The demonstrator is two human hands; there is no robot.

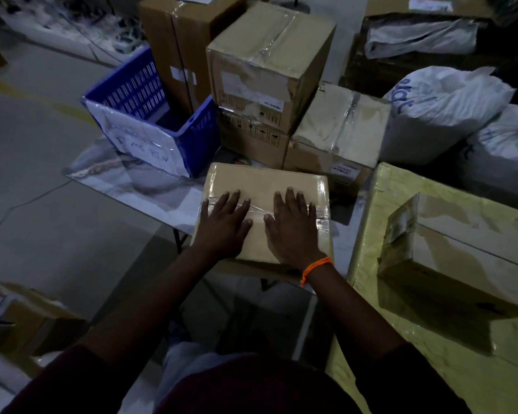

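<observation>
A flat brown cardboard box lies on a small table in front of me, with a strip of clear tape running across its top. My left hand lies flat on the left half of the lid, fingers straight and spread. My right hand, with an orange thread band at the wrist, presses flat on the right half over the tape. Neither hand grips anything.
A blue plastic crate with a handwritten paper label stands at the back left. Several taped cartons are stacked behind the box. White sacks lie at the right. A yellow-wrapped surface carries another carton.
</observation>
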